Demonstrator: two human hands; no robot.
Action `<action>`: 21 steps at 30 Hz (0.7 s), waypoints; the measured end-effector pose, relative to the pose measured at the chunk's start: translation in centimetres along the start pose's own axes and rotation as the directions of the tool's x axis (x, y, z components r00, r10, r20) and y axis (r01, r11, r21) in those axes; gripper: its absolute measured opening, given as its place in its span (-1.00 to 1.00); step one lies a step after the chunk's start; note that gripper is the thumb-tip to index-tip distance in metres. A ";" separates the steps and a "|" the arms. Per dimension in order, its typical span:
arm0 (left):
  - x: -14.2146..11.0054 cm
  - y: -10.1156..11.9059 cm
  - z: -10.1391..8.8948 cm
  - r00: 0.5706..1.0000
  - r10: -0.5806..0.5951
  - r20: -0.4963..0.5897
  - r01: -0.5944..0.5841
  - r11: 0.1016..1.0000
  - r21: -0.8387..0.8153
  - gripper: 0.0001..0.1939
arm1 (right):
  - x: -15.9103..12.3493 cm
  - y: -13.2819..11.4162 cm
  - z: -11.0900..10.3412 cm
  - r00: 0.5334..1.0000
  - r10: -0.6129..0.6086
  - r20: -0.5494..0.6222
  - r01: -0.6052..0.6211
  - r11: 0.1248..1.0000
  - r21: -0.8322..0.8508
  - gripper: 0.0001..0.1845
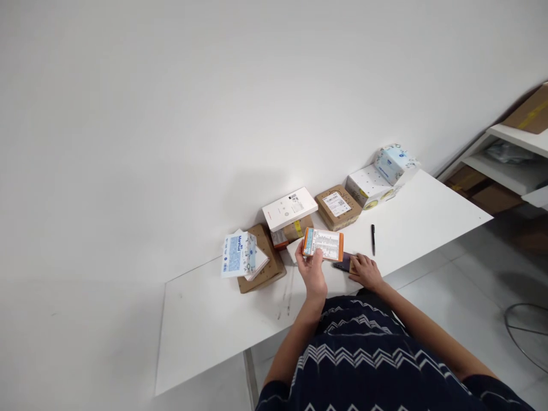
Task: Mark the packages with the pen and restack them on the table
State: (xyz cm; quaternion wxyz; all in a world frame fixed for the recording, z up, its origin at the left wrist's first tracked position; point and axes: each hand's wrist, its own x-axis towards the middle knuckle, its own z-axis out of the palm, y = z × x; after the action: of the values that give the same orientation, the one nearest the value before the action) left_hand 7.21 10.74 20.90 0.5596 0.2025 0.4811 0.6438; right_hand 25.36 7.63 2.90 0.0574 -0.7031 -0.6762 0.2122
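Note:
My left hand (314, 274) grips a small orange box (329, 244) above the table, its thumb lying over the white printed label that faces up. Lower down, my right hand (365, 271) rests at the table's front, its fingers bent over a small brown object (353, 266). Beside these fingers lies a flat dark object (342, 263), partly hidden behind the orange box; I cannot make out its kind. A black pen (373, 240) lies to the right of both hands.
Along the wall on the white table (197, 331) are a brown box (266, 274) under a blue-white tissue pack (238, 254), a white box (290, 209), a labelled cardboard box (338, 206), and a white carton (370, 185) with another tissue pack (394, 162). White shelving (500, 165) stands right.

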 end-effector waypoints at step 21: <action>1.6 0.1 -0.4 0.993 0.045 -0.106 -0.041 0.998 0.040 -0.44 | -3.7 -4.2 -10.3 0.893 -0.013 0.450 -0.442 -0.209 0.872 -0.41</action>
State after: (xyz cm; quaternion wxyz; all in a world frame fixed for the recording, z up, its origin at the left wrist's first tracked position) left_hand 6.34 12.03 20.39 0.5152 0.1885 0.5180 0.6563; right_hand 25.31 6.44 14.57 0.4286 -0.4730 -0.1375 0.7574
